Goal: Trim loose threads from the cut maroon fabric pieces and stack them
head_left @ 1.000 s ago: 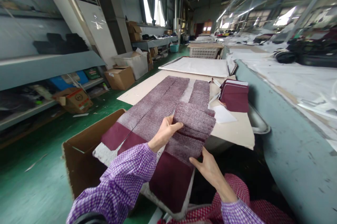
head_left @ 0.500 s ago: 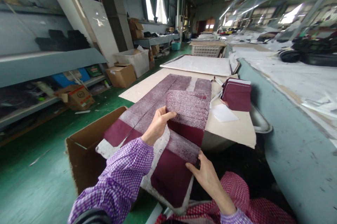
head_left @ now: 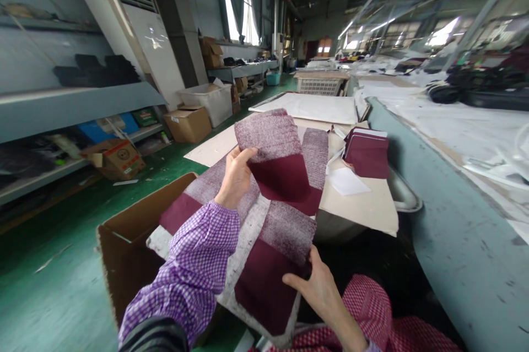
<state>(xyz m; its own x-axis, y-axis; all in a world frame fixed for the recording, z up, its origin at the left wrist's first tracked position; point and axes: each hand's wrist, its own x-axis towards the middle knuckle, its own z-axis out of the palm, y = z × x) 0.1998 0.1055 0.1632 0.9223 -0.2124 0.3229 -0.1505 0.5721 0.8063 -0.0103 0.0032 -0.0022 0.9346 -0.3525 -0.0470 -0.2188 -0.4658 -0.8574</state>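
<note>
My left hand (head_left: pixel 235 177) pinches the left edge of a maroon fabric piece (head_left: pixel 283 178) with a speckled whitish band, holding it raised and tilted above the others. Below it, a similar maroon fabric piece (head_left: pixel 264 280) lies on a grey-white board (head_left: pixel 239 255). At that lower piece's right edge is my right hand (head_left: pixel 318 280), thumb on top and fingers curled at the side, partly hidden. More speckled maroon pieces (head_left: pixel 316 156) lie overlapped in rows behind and to the left, partly covered by the lifted piece and my left arm.
Beyond the rows is a beige sheet (head_left: pixel 359 211) bearing a stack of maroon pieces (head_left: pixel 367 153) and a white paper (head_left: pixel 350 181). An open cardboard box (head_left: pixel 144 203) stands at left. A long blue-grey table side (head_left: pixel 450 209) runs along the right.
My left hand has moved up and left with its fabric piece, swinging it away from the lower piece. My right hand stays at the lower piece's edge, its thumb slightly farther left.
</note>
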